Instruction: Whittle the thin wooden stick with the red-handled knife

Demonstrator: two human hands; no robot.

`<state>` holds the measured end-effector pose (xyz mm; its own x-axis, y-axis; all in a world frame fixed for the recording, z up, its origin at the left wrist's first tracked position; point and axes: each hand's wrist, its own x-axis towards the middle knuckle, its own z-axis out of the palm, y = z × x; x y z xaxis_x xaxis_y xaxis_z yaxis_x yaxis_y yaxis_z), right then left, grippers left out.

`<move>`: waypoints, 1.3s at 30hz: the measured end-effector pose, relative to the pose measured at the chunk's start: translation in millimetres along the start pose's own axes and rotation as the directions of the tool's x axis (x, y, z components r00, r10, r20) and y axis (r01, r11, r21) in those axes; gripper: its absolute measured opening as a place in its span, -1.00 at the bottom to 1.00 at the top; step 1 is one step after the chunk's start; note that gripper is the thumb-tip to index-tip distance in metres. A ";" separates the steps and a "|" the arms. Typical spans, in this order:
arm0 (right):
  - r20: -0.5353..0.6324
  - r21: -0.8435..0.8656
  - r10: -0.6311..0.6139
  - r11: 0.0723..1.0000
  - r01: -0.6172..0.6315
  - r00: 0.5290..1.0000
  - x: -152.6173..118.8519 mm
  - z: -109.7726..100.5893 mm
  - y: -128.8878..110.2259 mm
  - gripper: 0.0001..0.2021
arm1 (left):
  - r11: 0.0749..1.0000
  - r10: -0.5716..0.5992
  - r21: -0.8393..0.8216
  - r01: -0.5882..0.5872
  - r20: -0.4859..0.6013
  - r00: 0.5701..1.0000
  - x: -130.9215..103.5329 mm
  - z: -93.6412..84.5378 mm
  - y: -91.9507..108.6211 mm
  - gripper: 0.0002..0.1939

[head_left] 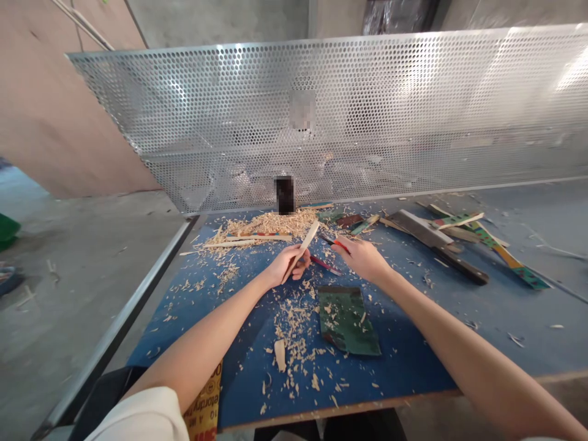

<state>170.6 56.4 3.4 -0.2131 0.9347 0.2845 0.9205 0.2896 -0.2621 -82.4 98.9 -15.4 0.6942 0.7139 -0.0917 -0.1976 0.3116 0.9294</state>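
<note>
My left hand (pixel 290 266) is closed around a pale, flat wooden strip (pixel 309 237), which slants up and away to the right. In my right hand (pixel 366 258), the fingers wrap a small red-and-black knife (pixel 339 244); its dark end points left at the strip, with a narrow gap between them. A thin red curved piece (pixel 325 265) lies on the table between my hands. Just below is a green sheet (pixel 349 321) sprinkled with shavings. A short pale wood chip (pixel 280 355) rests nearer to me.
The blue table (pixel 404 349) is strewn with wood shavings, heaped in a pile (pixel 275 222) at the back. A cleaver (pixel 436 245) and painted strips (pixel 509 257) lie at right. A perforated metal screen (pixel 257 122) closes the far side. A yellow printed piece (pixel 205 398) sits at the near left edge.
</note>
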 end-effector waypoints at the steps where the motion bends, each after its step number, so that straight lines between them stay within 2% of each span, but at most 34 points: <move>1: -0.003 -0.015 -0.003 1.000 0.003 1.000 -0.2 0.1 -0.5 -0.61 | 1.000 0.007 0.005 -0.007 0.005 1.000 -0.4 0.1 0.4 -0.76; 5: -0.008 -0.019 0.023 1.000 -0.023 1.000 -0.1 0.1 -2.6 -0.64 | 1.000 0.007 0.017 -0.007 -0.007 1.000 -2.0 1.7 1.8 -0.66; 9: -0.004 0.071 0.055 0.996 -0.054 0.998 0.0 1.7 -4.5 -0.64 | 0.999 -0.018 0.031 0.018 -0.004 1.000 -3.2 2.3 1.9 -0.64; 14: 0.025 0.165 0.049 0.985 -0.053 0.998 -2.1 5.3 -13.0 -0.53 | 0.997 -0.011 0.073 0.011 0.009 1.000 -5.1 2.9 1.7 -0.64; 22: 0.054 -0.102 0.084 0.992 -0.078 0.995 -0.9 10.5 -33.3 -0.58 | 0.996 0.015 0.083 -0.014 -0.010 1.000 -6.0 7.2 2.3 -0.72; 27: 0.059 -0.127 0.098 0.988 -0.090 0.993 -0.7 14.4 -34.7 -0.53 | 0.996 0.027 0.086 -0.025 -0.024 0.999 -6.3 15.8 5.0 -0.72; 34: 0.042 -0.162 0.160 0.975 -0.152 0.986 -0.1 10.9 -32.4 -0.32 | 0.994 0.056 0.099 -0.052 -0.035 0.998 -7.1 28.7 7.4 -0.72; 39: -0.017 -0.259 0.183 0.949 -0.181 0.983 1.2 11.8 -32.9 -0.26 | 0.993 0.014 0.115 0.001 -0.130 0.991 -8.2 40.0 7.4 -0.79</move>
<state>136.3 50.5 1.4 -0.0351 0.9683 0.2473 0.9968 0.0518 -0.0612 -61.9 70.2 6.5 0.5957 0.7935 -0.1242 -0.1157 0.2378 0.9644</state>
